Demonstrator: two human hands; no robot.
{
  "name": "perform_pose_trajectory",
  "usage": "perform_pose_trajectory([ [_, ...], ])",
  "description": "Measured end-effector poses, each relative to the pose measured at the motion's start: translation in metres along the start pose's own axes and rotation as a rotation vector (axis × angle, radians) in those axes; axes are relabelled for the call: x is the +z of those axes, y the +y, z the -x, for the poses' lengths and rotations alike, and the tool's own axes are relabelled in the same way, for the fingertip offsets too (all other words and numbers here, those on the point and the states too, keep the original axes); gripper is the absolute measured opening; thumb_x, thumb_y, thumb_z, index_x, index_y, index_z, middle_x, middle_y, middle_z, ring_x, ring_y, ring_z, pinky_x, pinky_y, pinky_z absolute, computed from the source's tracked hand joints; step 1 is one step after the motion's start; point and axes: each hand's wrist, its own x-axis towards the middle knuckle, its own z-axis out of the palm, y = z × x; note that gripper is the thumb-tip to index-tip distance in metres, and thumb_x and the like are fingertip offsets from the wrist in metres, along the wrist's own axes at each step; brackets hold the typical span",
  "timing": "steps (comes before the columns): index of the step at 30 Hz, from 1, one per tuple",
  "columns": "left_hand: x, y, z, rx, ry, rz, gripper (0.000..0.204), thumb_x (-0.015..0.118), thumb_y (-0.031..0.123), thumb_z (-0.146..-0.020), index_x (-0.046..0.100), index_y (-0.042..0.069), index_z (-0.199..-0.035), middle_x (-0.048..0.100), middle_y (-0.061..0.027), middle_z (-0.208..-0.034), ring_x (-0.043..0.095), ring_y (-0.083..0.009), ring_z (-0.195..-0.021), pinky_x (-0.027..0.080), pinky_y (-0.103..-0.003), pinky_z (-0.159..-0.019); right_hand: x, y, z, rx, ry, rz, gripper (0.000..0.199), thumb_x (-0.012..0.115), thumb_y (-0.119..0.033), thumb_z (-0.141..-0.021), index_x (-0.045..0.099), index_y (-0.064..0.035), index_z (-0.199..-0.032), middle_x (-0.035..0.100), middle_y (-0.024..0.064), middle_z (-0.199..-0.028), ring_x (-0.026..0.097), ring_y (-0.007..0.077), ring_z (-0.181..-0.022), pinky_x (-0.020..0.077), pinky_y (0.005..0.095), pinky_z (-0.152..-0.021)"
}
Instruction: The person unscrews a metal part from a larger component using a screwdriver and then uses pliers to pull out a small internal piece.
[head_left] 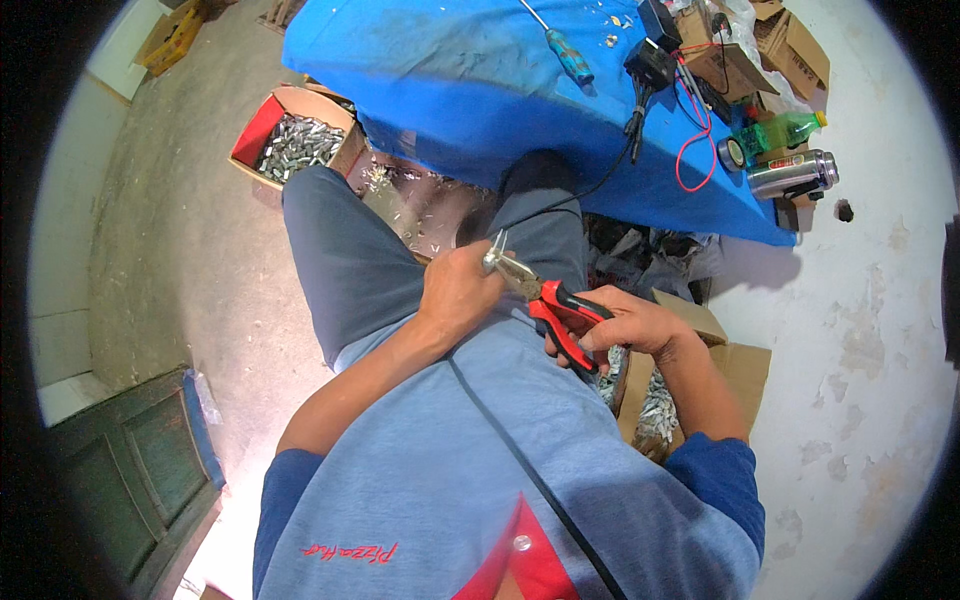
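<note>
My left hand (458,287) is closed around a small silvery metal part (491,261), most of which its fingers hide. Two thin pale prongs stick up beside that part; I cannot make out whether they belong to it. In my right hand (632,322) are pliers (553,306) with red and black handles, the fingers wrapped round the grips. The pliers' jaws point left, right at the metal part. Whether they bite on it cannot be made out. Both hands are above my lap, in front of the light blue shirt.
A carton (345,125) of small metal cylinders stands beyond my left knee. Another carton (735,385) with silvery pieces is by my right elbow. The blue-covered table (450,90) bears a screwdriver (570,58), black adapters (652,65), a green bottle (785,130) and a steel flask (795,175). A black cable (535,475) crosses my shirt.
</note>
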Motion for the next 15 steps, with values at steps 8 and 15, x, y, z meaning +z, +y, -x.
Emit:
perform_pose_trajectory([
  [8, -0.003, 0.007, 0.0, 0.006, -0.014, 0.009, 0.027, 0.069, 0.026, -0.087, 0.067, 0.0, -0.079, 0.062, -0.0226, -0.066, 0.063, -0.0391, -0.061, 0.045, -0.045, -0.056, -0.005, -0.002, 0.0, -0.043, -0.023, 0.075, 0.052, 0.066, -0.022, -0.072, 0.061, 0.0005, -0.118, 0.069, 0.0094, -0.099, 0.065, 0.0148, -0.079, 0.0516, 0.025, -0.055],
  [15, 0.003, 0.0, 0.001, 0.028, -0.037, -0.031, 0.027, 0.068, 0.027, -0.089, 0.067, 0.002, -0.08, 0.063, -0.022, -0.068, 0.064, -0.0398, -0.065, 0.047, -0.046, -0.059, -0.008, -0.02, 0.005, 0.012, -0.038, 0.229, 0.044, 0.064, -0.026, -0.074, 0.065, -0.0012, -0.11, 0.068, 0.0069, -0.095, 0.063, 0.0136, -0.077, 0.05, 0.026, -0.059],
])
